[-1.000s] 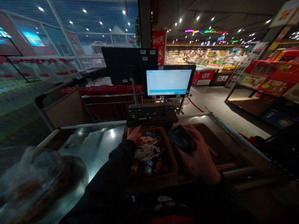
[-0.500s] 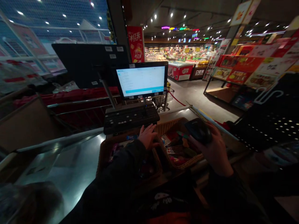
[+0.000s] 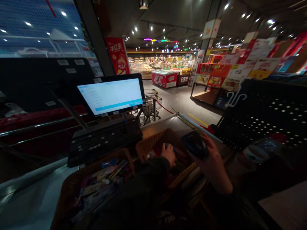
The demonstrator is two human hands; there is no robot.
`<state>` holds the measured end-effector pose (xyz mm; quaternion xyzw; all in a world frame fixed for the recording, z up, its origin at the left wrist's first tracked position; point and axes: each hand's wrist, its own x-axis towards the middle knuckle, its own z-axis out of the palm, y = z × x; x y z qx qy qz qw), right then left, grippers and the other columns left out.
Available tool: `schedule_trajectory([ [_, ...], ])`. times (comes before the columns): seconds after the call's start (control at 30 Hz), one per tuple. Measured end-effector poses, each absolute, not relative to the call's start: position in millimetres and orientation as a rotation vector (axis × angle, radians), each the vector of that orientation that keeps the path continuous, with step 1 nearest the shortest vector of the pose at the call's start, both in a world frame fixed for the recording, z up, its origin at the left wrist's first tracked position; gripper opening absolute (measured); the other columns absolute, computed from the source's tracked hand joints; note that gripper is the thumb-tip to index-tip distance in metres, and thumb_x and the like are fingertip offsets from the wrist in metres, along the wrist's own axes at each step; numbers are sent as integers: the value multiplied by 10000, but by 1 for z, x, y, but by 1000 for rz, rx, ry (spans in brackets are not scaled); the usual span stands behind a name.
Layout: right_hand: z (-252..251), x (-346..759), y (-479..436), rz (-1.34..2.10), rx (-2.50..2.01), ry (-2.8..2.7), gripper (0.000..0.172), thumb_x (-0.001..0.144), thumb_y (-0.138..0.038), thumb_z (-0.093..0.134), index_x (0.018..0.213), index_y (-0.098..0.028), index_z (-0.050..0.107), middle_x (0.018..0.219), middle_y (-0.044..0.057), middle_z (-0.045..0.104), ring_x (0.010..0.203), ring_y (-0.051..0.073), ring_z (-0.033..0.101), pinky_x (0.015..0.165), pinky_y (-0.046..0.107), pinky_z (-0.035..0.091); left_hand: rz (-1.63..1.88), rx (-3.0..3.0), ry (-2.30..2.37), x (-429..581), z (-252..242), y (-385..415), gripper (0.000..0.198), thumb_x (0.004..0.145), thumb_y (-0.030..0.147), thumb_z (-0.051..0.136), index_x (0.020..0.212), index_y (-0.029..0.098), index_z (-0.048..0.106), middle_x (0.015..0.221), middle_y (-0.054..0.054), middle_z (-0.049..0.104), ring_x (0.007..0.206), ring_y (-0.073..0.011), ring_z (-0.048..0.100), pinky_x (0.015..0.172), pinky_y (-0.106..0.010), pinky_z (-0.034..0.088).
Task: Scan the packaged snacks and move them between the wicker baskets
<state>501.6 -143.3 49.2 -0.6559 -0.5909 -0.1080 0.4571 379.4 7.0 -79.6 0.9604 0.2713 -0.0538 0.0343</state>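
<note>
My right hand (image 3: 212, 159) is wrapped round a black handheld barcode scanner (image 3: 194, 144), above the right edge of a wicker basket (image 3: 150, 140). My left hand (image 3: 169, 154) is down inside that basket among colourful packaged items, its fingers curled. What lies under those fingers is dark and hard to make out. To the left, a second wicker basket (image 3: 59, 195) is full of small packaged goods, with a blue item (image 3: 109, 163) on top. Both baskets stand side by side on the counter.
Behind the baskets are a black keyboard (image 3: 105, 135) and a lit monitor (image 3: 112, 95); a larger dark screen (image 3: 35, 83) stands left. A black perforated crate (image 3: 271, 111) is at the right. Shopping carts (image 3: 150, 107) and store shelves lie beyond the metal counter (image 3: 28, 198).
My left hand has moved from near the keyboard and left basket into the right basket. The camera view has turned right. My right hand still holds the scanner.
</note>
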Motion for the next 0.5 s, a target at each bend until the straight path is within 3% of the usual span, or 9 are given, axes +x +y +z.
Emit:
schedule_trajectory([
  [0.13, 42, 519, -138, -278, -1611, -1477, 356, 851, -382, 697, 1167, -217, 693, 1285, 139, 634, 1339, 365, 504, 1097, 600, 442, -158, 3034, 799, 401, -99, 14, 325, 887, 338, 633, 1124, 153, 755, 1380, -207, 606, 1444, -381, 369, 1205, -661, 128],
  [0.2, 38, 527, -135, -280, -1610, -1470, 355, 842, -378, 704, 1157, -216, 694, 1290, 140, 631, 1344, 370, 499, 1080, 591, 464, -136, 3060, 771, 408, -107, 19, 294, 945, 247, 530, 1089, 153, 769, 1307, -194, 658, 1416, -347, 419, 1211, -636, 156],
  [0.37, 27, 545, -126, -270, -1619, -1480, 406, 847, -342, 675, 1229, -206, 643, 1315, 137, 618, 1352, 376, 498, 1059, 586, 479, -48, 3105, 680, 418, -121, 30, 272, 943, 169, 529, 929, 200, 800, 1043, -115, 757, 1213, -287, 584, 1215, -592, 210],
  [0.5, 21, 551, -115, -324, -1599, -1514, 389, 851, -365, 656, 1203, -199, 641, 1310, 140, 616, 1343, 391, 508, 1026, 578, 504, 13, 3154, 622, 419, -131, 35, 278, 949, 168, 537, 859, 214, 796, 925, -89, 758, 1101, -264, 623, 1205, -595, 239],
])
